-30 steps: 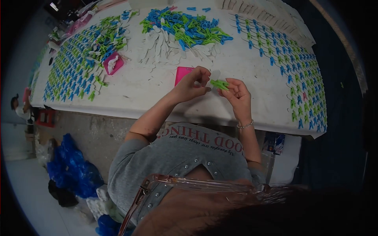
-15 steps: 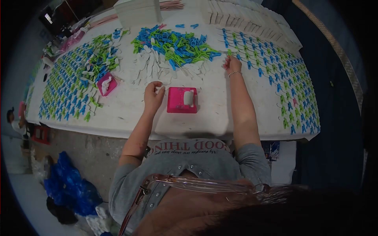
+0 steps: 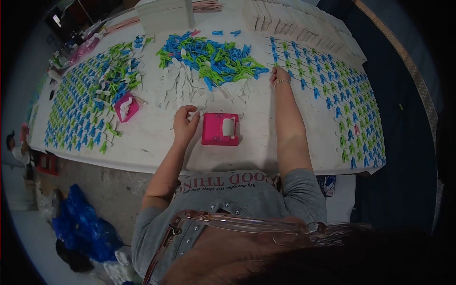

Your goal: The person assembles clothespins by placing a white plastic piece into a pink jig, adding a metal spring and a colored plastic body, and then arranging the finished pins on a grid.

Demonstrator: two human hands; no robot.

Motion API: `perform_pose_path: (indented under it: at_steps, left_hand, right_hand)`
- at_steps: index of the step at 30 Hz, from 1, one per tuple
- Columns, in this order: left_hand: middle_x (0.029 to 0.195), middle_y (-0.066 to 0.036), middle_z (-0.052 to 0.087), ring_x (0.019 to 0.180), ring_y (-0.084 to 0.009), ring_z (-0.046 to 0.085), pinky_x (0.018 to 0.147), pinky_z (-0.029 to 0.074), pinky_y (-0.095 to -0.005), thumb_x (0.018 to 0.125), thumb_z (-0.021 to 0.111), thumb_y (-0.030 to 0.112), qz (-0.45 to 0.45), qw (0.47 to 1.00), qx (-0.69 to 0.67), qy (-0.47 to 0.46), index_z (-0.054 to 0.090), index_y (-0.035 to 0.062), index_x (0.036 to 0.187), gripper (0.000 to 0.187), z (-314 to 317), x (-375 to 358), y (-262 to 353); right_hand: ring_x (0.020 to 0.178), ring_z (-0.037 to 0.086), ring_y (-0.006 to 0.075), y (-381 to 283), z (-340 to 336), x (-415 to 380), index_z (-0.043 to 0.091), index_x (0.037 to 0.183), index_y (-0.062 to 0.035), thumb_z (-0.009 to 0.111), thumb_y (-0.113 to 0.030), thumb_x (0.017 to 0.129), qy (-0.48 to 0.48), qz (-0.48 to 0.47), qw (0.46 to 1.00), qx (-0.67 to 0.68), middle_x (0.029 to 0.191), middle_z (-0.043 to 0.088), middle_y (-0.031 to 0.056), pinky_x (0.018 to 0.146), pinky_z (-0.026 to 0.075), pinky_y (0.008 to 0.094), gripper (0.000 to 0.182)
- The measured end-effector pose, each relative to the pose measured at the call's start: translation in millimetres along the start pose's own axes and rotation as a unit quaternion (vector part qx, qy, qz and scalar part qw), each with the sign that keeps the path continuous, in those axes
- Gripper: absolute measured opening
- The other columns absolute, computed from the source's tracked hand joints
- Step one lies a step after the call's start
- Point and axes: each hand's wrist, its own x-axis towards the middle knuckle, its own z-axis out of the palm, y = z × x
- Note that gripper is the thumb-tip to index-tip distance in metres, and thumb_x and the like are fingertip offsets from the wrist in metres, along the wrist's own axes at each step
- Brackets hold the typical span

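On the far left of the white surface [image 3: 152, 147] we see rows of blue and green clips [image 3: 76, 109] laid out in order, and beside them a small pink holder [image 3: 126, 107] with something white inside it. Next comes our left hand [image 3: 185, 124], resting on the surface with the fingers curled around a small white piece [image 3: 194, 114]; we cannot tell how firmly it is gripped. Just to the right of this hand, almost touching it, lies the pink tool [image 3: 220, 128] with a white part in its middle. Behind it a spread of white pieces [image 3: 185, 88] fans out under a loose heap of blue and green clips [image 3: 211, 57]. Further right, our right hand [image 3: 280, 75] is stretched far forward, at the right edge of the heap, where the next field of ordered clips [image 3: 346, 95] begins; its fingers point down to the surface, and we cannot tell if they hold a clip. Our two hands are well apart. Stacks of white cards [image 3: 294, 19] stand along the far edge.
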Motion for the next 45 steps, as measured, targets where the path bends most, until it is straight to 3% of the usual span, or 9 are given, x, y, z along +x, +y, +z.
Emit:
perform_pose_path:
  at_steps: [8,11,14,17,19,20,22,26,45]
  left_hand:
    - [0.09,-0.006,0.064,0.079,-0.0193,0.055,0.072,0.045,-0.0313,0.08,0.068,0.015,0.017,1.0,0.008,0.007,0.063,0.0059,0.095,0.019,-1,0,1]
    - [0.091,-0.006,0.063,0.081,-0.0197,0.055,0.075,0.046,-0.0314,0.079,0.07,0.015,0.008,1.0,-0.028,0.0,0.063,0.005,0.097,0.022,-2,0,1]
    - [0.111,-0.013,0.057,0.1,-0.0254,0.054,0.089,0.043,-0.0339,0.076,0.074,0.016,0.125,0.986,-0.077,-0.075,0.057,0.0036,0.111,0.041,-6,-2,-5]
    - [0.132,-0.019,0.045,0.122,-0.0347,0.044,0.103,0.036,-0.0405,0.068,0.081,0.03,0.222,0.957,-0.031,-0.186,0.048,0.0039,0.128,0.074,-16,-5,20]
    - [0.136,-0.019,0.041,0.126,-0.0355,0.04,0.106,0.034,-0.0414,0.066,0.082,0.033,0.249,0.944,0.03,-0.214,0.043,0.0035,0.133,0.083,-16,-8,40]
    - [0.14,-0.019,0.037,0.131,-0.0364,0.036,0.108,0.031,-0.0423,0.064,0.084,0.036,0.289,0.923,0.083,-0.239,0.039,0.003,0.138,0.093,-14,-9,43]
    - [0.141,-0.02,0.036,0.131,-0.038,0.035,0.108,0.031,-0.0435,0.062,0.084,0.041,0.295,0.918,0.097,-0.247,0.037,0.003,0.14,0.099,-11,-6,38]
    - [0.138,-0.022,0.04,0.128,-0.0406,0.038,0.107,0.032,-0.0466,0.06,0.081,0.052,0.293,0.917,0.093,-0.256,0.038,0.0004,0.138,0.102,-7,-4,29]
    - [0.137,-0.02,0.041,0.127,-0.0392,0.039,0.105,0.034,-0.0463,0.062,0.082,0.047,0.268,0.919,0.095,-0.272,0.038,0.0053,0.139,0.098,-7,-5,31]
  right_hand:
    - [0.045,0.039,0.0112,13,-12,-21,0.054,0.078,-0.0045,0.06,-0.018,0.092,-0.012,-0.014,0.998,0.053,0.063,0.051,0.0028,0.039,0.035,0.0249,0.021]
    - [0.049,0.044,0.0121,40,-32,-50,0.055,0.087,-0.0042,0.061,-0.021,0.092,-0.088,-0.106,0.99,0.009,0.067,0.053,0.004,0.042,0.039,0.0251,0.018]
    - [0.058,0.051,0.0116,70,-60,-109,0.057,0.094,-0.0038,0.06,-0.02,0.093,-0.11,-0.175,0.976,-0.063,0.076,0.058,0.0052,0.051,0.045,0.0258,0.017]
    - [0.072,0.056,0.0122,106,-92,-165,0.058,0.1,-0.0019,0.06,-0.017,0.092,-0.161,-0.234,0.943,-0.171,0.086,0.061,0.0051,0.067,0.049,0.0257,0.017]
    - [0.094,0.058,0.0166,128,-111,-209,0.058,0.106,-0.0008,0.059,-0.013,0.092,-0.218,-0.296,0.887,-0.279,0.103,0.061,0.0077,0.087,0.046,0.0286,0.019]
    - [0.094,0.058,0.0166,139,-117,-226,0.058,0.106,-0.0008,0.059,-0.013,0.092,-0.221,-0.289,0.888,-0.28,0.103,0.061,0.0077,0.087,0.046,0.0286,0.019]
    - [0.105,0.056,0.0268,156,-123,-253,0.058,0.109,-0.0028,0.059,-0.012,0.09,-0.259,-0.467,0.773,-0.344,0.113,0.058,0.0139,0.089,0.044,0.0348,0.021]
    - [0.116,0.048,0.0326,169,-121,-270,0.058,0.113,-0.0044,0.059,-0.014,0.088,-0.274,-0.465,0.75,-0.382,0.124,0.051,0.0172,0.097,0.038,0.0401,0.027]
    - [0.118,0.045,0.0326,167,-118,-273,0.057,0.122,-0.0092,0.062,-0.019,0.086,-0.256,-0.466,0.716,-0.453,0.128,0.047,0.0145,0.101,0.034,0.0421,0.037]
